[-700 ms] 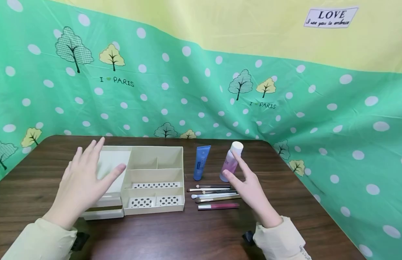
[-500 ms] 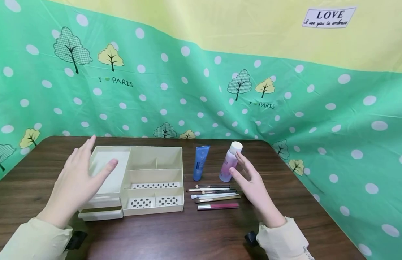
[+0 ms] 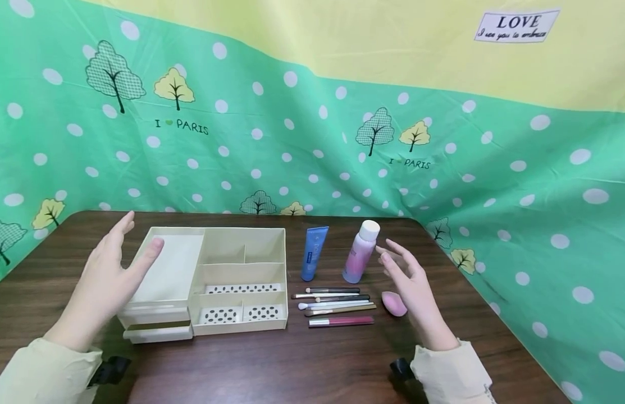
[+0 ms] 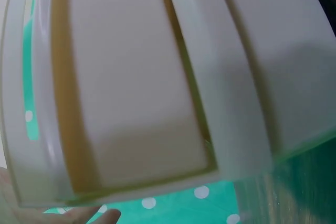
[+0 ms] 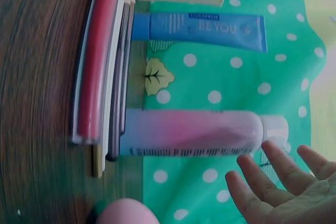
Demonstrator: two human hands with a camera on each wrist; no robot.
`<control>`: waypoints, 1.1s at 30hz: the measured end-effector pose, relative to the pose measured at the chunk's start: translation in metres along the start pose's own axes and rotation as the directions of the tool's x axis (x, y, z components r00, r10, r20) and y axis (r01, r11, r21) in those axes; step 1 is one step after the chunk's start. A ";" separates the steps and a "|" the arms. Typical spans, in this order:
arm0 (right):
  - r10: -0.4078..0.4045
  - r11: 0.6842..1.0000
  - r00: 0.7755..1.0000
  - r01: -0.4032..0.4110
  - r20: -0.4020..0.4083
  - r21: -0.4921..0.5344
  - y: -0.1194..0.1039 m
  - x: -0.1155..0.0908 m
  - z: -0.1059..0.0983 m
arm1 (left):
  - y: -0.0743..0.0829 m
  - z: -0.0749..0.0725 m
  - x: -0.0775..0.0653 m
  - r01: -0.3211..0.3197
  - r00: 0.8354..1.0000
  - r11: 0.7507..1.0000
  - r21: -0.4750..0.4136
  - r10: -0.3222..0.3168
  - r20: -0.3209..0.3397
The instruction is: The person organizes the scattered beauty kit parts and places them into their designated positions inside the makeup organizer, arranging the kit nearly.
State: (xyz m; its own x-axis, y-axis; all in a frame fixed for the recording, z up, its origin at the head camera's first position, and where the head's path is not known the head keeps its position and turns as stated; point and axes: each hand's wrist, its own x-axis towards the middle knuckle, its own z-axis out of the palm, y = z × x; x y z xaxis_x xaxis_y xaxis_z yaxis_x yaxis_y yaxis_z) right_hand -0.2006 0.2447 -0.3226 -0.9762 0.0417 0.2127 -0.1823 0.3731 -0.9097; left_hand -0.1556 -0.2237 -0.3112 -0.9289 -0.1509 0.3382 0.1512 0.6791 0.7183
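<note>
My left hand (image 3: 102,278) hovers at the left end of a cream makeup organizer (image 3: 241,326), thumb spread from the fingers and nothing in it. In the left wrist view the organizer's drawer fronts (image 4: 131,77) fill most of the picture, and a few fingers show at the bottom left. To the right of a pink bottle with a white cap (image 3: 360,255), my right hand (image 3: 418,289) is held in the air, fingers loosely extended and holding nothing. Close beside that hand a pink makeup sponge (image 3: 394,303) lies on the table, partly hidden by it.
A blue tube (image 3: 313,255) stands on its cap between organizer and bottle. Several makeup brushes (image 3: 337,306) lie in front of them, with a red lip gloss tube (image 3: 342,321) nearest. A polka-dot curtain (image 3: 312,140) hangs behind the dark wooden table (image 3: 261,370).
My left hand has shifted left, uncovering more of the organizer's top. My right hand has drawn away to the right from the bottle, and the pink sponge has come into sight.
</note>
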 end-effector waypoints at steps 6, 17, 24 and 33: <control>0.027 0.999 1.000 -0.026 -0.011 0.023 0.009 0.002 -0.009 | -0.008 -0.005 0.003 0.008 1.000 1.000 -0.026 -0.008 0.016; 0.119 0.993 0.992 -0.119 -0.038 -0.012 0.025 0.006 -0.025 | -0.027 -0.017 0.010 0.070 0.995 0.997 -0.023 -0.068 0.078; 0.172 0.982 0.985 -0.174 -0.027 -0.069 0.035 0.010 -0.033 | -0.038 -0.018 0.011 0.092 0.991 0.996 -0.004 -0.091 0.096; 0.216 0.957 0.976 -0.213 -0.006 -0.199 0.046 0.010 -0.039 | -0.051 -0.020 0.013 0.138 0.984 0.990 -0.012 -0.135 0.116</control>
State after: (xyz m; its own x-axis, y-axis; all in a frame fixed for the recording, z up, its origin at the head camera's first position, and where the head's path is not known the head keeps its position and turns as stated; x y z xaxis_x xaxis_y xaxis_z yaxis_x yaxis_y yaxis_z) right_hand -0.2146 0.2981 -0.3486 -0.9918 0.1272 0.0134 0.0568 0.5321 -0.8448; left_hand -0.1684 -0.2740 -0.3313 -0.9738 -0.1568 0.1646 0.0257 0.6435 0.7650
